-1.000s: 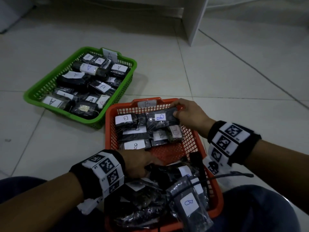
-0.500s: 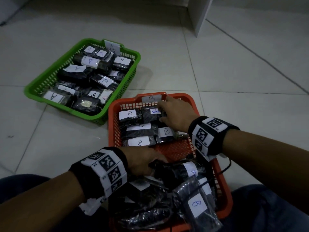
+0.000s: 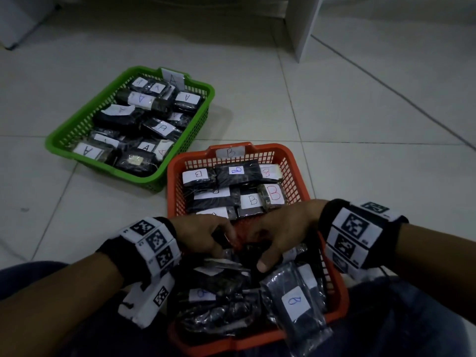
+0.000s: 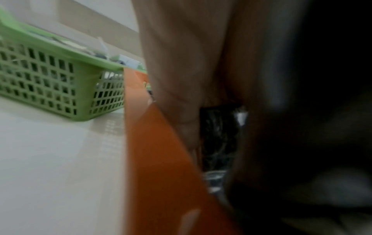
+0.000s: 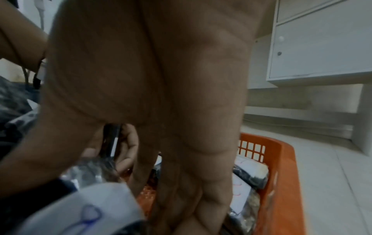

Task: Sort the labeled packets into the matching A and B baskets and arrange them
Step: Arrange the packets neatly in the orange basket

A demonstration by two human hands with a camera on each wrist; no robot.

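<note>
The orange B basket [image 3: 296, 161] holds tidy rows of black B-labelled packets [image 3: 238, 172] at its far end and a loose pile [image 3: 221, 302] at its near end. Both hands meet over the basket's middle. My left hand [image 3: 219, 240] curls round a black packet [image 3: 248, 249], also seen in the left wrist view as a black packet [image 4: 219, 135]. My right hand [image 3: 260, 251] grips the same dark packet from the other side, thumb stretched down over the pile. The green A basket [image 3: 64, 143] with A-labelled packets [image 3: 140, 99] sits at the far left.
A B-labelled packet [image 3: 295, 304] leans on the orange basket's near right corner. White tiled floor [image 3: 360, 124] surrounds both baskets. A white cabinet leg [image 3: 304, 27] stands at the far right. My knees flank the orange basket's near end.
My right hand has left the far row of B packets and come back to the basket's middle, beside my left hand. The left hand has stayed at the pile.
</note>
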